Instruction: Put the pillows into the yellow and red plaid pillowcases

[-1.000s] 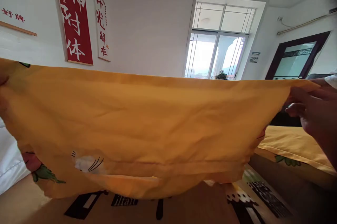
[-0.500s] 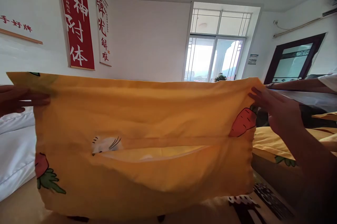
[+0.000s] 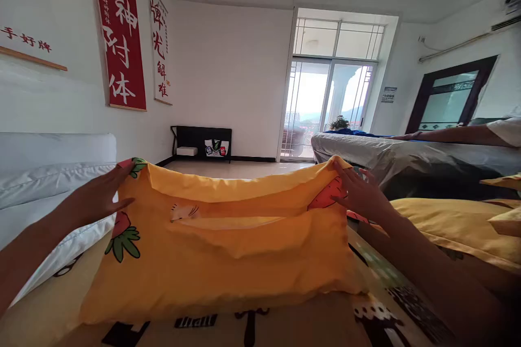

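A yellow pillowcase [image 3: 228,249] printed with carrots and strawberries lies spread in front of me on a patterned bed sheet [image 3: 285,325]. Its envelope flap runs across the middle. My left hand [image 3: 97,195] grips the far left corner, fingers closed on the cloth. My right hand [image 3: 358,192] holds the far right corner by a carrot print, fingers pinched on the fabric.
A white pillow [image 3: 44,184] lies at my left. Yellow bedding [image 3: 443,222] sits at the right. Beyond it another person's arm [image 3: 448,134] rests on a grey-covered bed [image 3: 386,154]. Red banners [image 3: 120,32] hang on the left wall; a glass door [image 3: 325,108] stands ahead.
The pillowcase came down from held up at eye level to lying on the bed. Both hands moved down and forward with its corners, and the room behind came into view.
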`<state>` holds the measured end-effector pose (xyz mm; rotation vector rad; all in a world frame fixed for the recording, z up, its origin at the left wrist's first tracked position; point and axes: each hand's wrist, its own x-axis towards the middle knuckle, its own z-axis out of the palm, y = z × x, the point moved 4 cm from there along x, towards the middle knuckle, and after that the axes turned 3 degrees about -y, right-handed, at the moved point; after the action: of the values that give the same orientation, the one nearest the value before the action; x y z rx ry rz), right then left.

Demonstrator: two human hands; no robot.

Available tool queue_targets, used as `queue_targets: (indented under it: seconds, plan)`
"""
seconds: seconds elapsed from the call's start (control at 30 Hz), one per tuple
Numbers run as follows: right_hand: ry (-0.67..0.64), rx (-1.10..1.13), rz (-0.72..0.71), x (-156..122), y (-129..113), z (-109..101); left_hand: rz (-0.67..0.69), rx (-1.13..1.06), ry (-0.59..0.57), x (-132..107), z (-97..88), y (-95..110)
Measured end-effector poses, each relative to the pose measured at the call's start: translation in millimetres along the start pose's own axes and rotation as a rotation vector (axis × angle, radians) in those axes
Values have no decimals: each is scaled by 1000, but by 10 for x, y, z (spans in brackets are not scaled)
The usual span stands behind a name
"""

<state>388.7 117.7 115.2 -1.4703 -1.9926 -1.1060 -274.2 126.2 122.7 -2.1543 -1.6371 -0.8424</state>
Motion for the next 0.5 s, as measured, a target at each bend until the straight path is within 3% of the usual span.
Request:
queue_targets:
  seconds: [0.1,0.2,0.3,0.5]
  plan:
    - [-31,-132,-47,-100,-59,286,109,228,-85,-110,340,122]
    - [-84,-166,-47,-168,-101,581,15,346,-214,-117,656,35]
    - [-142,-139,-54,-235,-152,843,-67,352,-307,-90,966,-136]
    - [-214,-6,-45,-401,-248,1320,-150,245,-338,-127,1627,-380]
